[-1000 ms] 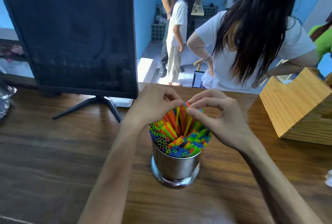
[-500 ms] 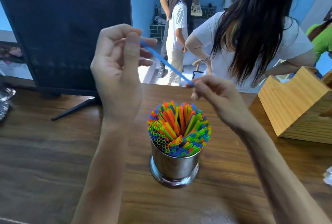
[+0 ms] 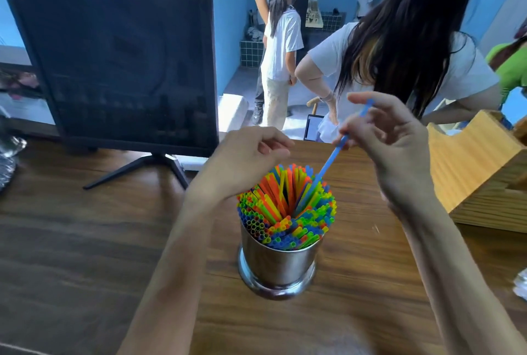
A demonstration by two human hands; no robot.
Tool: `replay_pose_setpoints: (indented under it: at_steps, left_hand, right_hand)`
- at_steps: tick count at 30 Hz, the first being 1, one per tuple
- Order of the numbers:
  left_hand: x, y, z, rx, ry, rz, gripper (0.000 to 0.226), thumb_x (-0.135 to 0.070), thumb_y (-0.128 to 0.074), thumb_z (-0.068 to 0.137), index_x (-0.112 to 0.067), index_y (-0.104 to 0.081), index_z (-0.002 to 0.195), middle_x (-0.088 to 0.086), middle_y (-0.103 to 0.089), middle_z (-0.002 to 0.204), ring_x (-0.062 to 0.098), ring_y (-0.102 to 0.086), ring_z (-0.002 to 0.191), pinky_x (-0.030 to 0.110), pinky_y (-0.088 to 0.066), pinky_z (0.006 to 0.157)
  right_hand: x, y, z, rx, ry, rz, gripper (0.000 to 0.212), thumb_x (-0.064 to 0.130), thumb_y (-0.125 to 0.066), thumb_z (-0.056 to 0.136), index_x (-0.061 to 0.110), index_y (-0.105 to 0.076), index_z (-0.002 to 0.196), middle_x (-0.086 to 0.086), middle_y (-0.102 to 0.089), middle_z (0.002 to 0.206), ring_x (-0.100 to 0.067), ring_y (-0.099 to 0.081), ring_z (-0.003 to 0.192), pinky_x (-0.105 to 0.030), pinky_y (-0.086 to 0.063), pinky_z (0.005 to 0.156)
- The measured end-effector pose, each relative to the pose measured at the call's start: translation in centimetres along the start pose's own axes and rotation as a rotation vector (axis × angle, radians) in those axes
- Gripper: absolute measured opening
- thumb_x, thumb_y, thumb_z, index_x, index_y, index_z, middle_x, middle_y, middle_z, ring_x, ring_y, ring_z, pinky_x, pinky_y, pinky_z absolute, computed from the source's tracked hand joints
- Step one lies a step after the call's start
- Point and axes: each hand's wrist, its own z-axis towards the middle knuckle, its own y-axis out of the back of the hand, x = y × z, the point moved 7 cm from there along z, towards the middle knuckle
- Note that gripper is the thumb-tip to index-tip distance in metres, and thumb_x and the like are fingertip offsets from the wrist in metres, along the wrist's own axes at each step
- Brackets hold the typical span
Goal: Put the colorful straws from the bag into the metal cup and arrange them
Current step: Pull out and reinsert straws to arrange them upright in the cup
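A shiny metal cup (image 3: pixel 278 267) stands on the wooden table (image 3: pixel 85 240), packed with colorful straws (image 3: pixel 285 209) in orange, yellow, green and blue. My right hand (image 3: pixel 390 149) pinches a single blue straw (image 3: pixel 332 156) above the cup's right side; the straw slants down and its lower end dips among the other straws. My left hand (image 3: pixel 245 163) hovers just behind and left of the cup with fingers loosely curled, holding nothing. No bag is in view.
A dark monitor (image 3: pixel 114 64) on a stand sits at the back left of the table. A wooden block holder (image 3: pixel 479 172) stands at the right. A person in a white shirt (image 3: pixel 399 69) leans beyond the far table edge; others stand farther back.
Both hands lifted a blue straw out of the cup. My left hand has since let go and dropped beside the cup, while my right hand tilted the straw's lower end into the bundle.
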Motion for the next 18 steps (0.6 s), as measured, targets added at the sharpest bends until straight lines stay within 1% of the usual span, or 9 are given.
replay_pose_setpoints:
  at_steps: [2, 4, 6, 7, 8, 11, 14, 16, 18]
  left_hand:
    - [0.1, -1.3, 0.7, 0.108, -0.008, 0.049, 0.019, -0.033, -0.066, 0.097, -0.038, -0.076, 0.112, -0.016, -0.07, 0.1, 0.001, -0.061, 0.089, 0.01, -0.045, 0.073]
    - [0.2, -2.2, 1.1, 0.185, -0.019, 0.15, 0.019, -0.034, -0.063, 0.099, -0.038, -0.077, 0.11, -0.015, -0.072, 0.099, -0.001, -0.061, 0.088, 0.019, -0.048, 0.078]
    - [0.4, -2.4, 1.5, 0.208, -0.022, 0.199, 0.017, -0.036, -0.061, 0.1, -0.039, -0.077, 0.103, -0.017, -0.072, 0.094, -0.006, -0.061, 0.086, 0.026, -0.05, 0.08]
    - [0.4, -2.4, 1.5, 0.209, -0.028, 0.197, 0.017, -0.037, -0.061, 0.1, -0.039, -0.077, 0.102, -0.021, -0.071, 0.091, -0.008, -0.06, 0.084, 0.026, -0.05, 0.079]
    - [0.4, -2.3, 1.5, 0.205, -0.036, 0.192, 0.017, -0.037, -0.061, 0.099, -0.039, -0.078, 0.1, -0.024, -0.07, 0.088, -0.009, -0.06, 0.082, 0.025, -0.05, 0.077]
    - [0.5, -2.1, 1.6, 0.198, -0.049, 0.175, 0.014, -0.038, -0.066, 0.097, -0.038, -0.079, 0.094, -0.023, -0.071, 0.088, -0.005, -0.063, 0.086, 0.026, -0.052, 0.079]
    - [0.5, -2.0, 1.8, 0.179, -0.054, 0.153, 0.01, -0.038, -0.07, 0.094, -0.036, -0.079, 0.09, -0.022, -0.072, 0.087, -0.003, -0.064, 0.087, 0.026, -0.052, 0.081]
    - [0.4, -2.0, 1.7, 0.163, -0.071, 0.171, 0.011, -0.04, -0.068, 0.095, -0.036, -0.076, 0.089, -0.023, -0.07, 0.086, -0.005, -0.062, 0.087, 0.023, -0.048, 0.077]
    - [0.3, -2.0, 1.5, 0.136, -0.08, 0.173, 0.012, -0.042, -0.061, 0.099, -0.037, -0.07, 0.091, -0.021, -0.067, 0.092, -0.005, -0.06, 0.092, 0.023, -0.043, 0.075]
  right_hand:
    - [0.0, -1.4, -0.8, 0.059, 0.03, -0.091, 0.041, 0.006, -0.073, 0.092, 0.029, -0.055, 0.12, -0.006, -0.067, 0.077, -0.022, -0.073, 0.071, -0.03, -0.058, 0.071]
    - [-0.5, -2.3, -1.7, 0.081, 0.003, -0.149, 0.042, 0.005, -0.075, 0.09, 0.028, -0.052, 0.117, -0.009, -0.066, 0.079, -0.024, -0.071, 0.07, -0.037, -0.057, 0.069]
    - [-1.2, -2.8, -2.3, 0.116, -0.026, -0.284, 0.024, 0.017, -0.076, 0.09, 0.023, -0.06, 0.106, -0.003, -0.068, 0.079, -0.023, -0.068, 0.073, -0.045, -0.054, 0.07]
    - [-1.6, -2.9, -2.5, 0.137, -0.036, -0.352, 0.015, 0.024, -0.076, 0.089, 0.02, -0.065, 0.099, 0.0, -0.07, 0.081, -0.022, -0.066, 0.075, -0.046, -0.052, 0.071]
    - [-1.8, -2.9, -2.6, 0.152, -0.044, -0.405, 0.013, 0.03, -0.074, 0.089, 0.019, -0.07, 0.094, 0.003, -0.071, 0.083, -0.02, -0.065, 0.077, -0.045, -0.051, 0.071]
    - [-2.2, -2.6, -2.7, 0.158, -0.054, -0.473, 0.028, 0.043, -0.066, 0.093, 0.018, -0.074, 0.08, 0.005, -0.069, 0.082, -0.015, -0.06, 0.078, -0.041, -0.047, 0.07]
    - [-2.7, -2.4, -2.7, 0.17, -0.08, -0.474, 0.04, 0.049, -0.053, 0.1, 0.029, -0.072, 0.071, 0.004, -0.069, 0.084, -0.018, -0.065, 0.089, -0.042, -0.048, 0.079]
    - [-2.9, -2.5, -2.7, 0.183, -0.1, -0.454, 0.043, 0.051, -0.046, 0.1, 0.034, -0.071, 0.07, 0.003, -0.07, 0.086, -0.018, -0.065, 0.093, -0.041, -0.049, 0.084]
    - [-3.2, -2.4, -2.8, 0.176, -0.12, -0.432, 0.043, 0.05, -0.043, 0.101, 0.033, -0.072, 0.075, 0.003, -0.071, 0.089, -0.018, -0.065, 0.097, -0.041, -0.049, 0.087]
